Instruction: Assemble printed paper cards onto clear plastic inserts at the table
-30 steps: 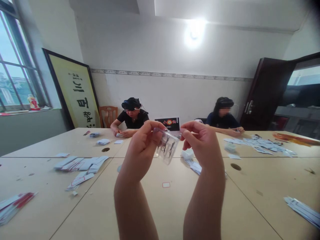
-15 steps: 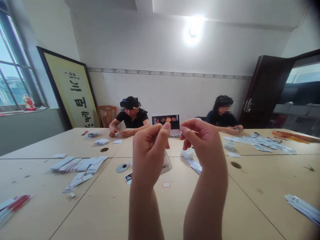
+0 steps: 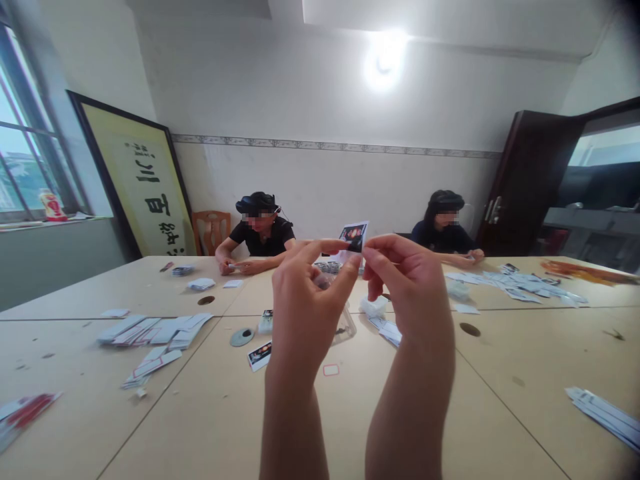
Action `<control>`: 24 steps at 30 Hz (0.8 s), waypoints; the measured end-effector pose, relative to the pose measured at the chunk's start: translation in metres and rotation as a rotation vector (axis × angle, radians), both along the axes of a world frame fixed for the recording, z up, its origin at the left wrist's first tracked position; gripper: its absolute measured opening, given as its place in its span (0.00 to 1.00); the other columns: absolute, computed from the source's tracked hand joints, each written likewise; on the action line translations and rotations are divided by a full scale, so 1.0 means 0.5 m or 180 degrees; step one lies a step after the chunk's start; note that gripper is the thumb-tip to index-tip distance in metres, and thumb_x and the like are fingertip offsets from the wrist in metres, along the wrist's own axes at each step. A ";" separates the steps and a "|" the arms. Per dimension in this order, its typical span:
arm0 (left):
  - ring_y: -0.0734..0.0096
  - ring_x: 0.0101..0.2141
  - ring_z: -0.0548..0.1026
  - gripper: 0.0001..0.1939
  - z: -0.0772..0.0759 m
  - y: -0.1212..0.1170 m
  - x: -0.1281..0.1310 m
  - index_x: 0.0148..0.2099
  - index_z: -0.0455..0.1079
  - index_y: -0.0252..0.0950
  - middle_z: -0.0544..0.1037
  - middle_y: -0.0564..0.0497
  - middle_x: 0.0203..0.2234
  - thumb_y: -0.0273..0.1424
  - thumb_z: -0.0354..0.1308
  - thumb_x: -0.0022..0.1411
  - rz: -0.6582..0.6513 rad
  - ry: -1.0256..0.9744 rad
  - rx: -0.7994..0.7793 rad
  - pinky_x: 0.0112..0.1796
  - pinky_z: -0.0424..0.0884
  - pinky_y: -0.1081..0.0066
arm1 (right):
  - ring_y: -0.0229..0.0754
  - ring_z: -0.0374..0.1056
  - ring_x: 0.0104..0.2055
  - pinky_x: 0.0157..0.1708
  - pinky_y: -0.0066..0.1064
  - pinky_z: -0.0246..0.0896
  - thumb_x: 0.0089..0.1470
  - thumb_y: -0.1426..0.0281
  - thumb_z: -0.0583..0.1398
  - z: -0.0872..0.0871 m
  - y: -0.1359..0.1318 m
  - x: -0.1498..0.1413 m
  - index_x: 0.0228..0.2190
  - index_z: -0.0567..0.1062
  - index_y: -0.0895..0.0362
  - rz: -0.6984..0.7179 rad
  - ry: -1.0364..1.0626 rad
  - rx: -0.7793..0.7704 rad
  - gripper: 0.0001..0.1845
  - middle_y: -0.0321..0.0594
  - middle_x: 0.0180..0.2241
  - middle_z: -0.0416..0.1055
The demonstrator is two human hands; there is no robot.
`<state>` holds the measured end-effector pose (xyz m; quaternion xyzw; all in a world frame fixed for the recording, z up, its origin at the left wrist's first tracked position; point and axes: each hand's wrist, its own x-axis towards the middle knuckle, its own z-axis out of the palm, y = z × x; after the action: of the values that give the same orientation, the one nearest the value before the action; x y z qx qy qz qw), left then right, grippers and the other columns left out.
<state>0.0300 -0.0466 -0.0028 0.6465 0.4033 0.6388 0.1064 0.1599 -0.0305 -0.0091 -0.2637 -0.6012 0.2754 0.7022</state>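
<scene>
Raised in front of me, a small black printed card (image 3: 354, 233) with a white edge stands tilted between my hands; whether it is a flat card or a packet I cannot tell. My right hand (image 3: 403, 283) pinches its right edge between thumb and forefinger, the other fingers curled in. At the card's lower left, the thumb and forefinger of my left hand (image 3: 307, 300) close on its bottom part. Below lies a similar printed card (image 3: 259, 355) on the table, beside my left wrist. A clear plastic tray (image 3: 351, 327) is partly hidden behind my left hand.
White paper slips (image 3: 155, 330) spread out at left on the table (image 3: 200, 427). A slip pile (image 3: 515, 283) lies far right, another stack (image 3: 603, 413) near right. A red-outlined label (image 3: 331, 370) lies at centre. Two people (image 3: 260, 230) sit opposite, handling small pieces.
The card has turned and now shows a narrower face. My left forefinger has stretched out and my left thumb has shifted right, toward my right fingertips. The right hand stays nearly in place.
</scene>
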 end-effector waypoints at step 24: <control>0.79 0.15 0.60 0.10 0.006 -0.008 -0.006 0.36 0.80 0.41 0.64 0.57 0.10 0.37 0.59 0.61 -0.0345 -0.0275 -0.0025 0.17 0.53 0.76 | 0.34 0.70 0.22 0.21 0.24 0.62 0.53 0.65 0.64 0.005 -0.019 0.001 0.31 0.77 0.56 -0.0149 -0.0340 -0.0054 0.07 0.33 0.24 0.72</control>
<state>0.0272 -0.0506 0.0003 0.6388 0.3652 0.6578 0.1607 0.1604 -0.0400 -0.0065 -0.2979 -0.6292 0.2495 0.6731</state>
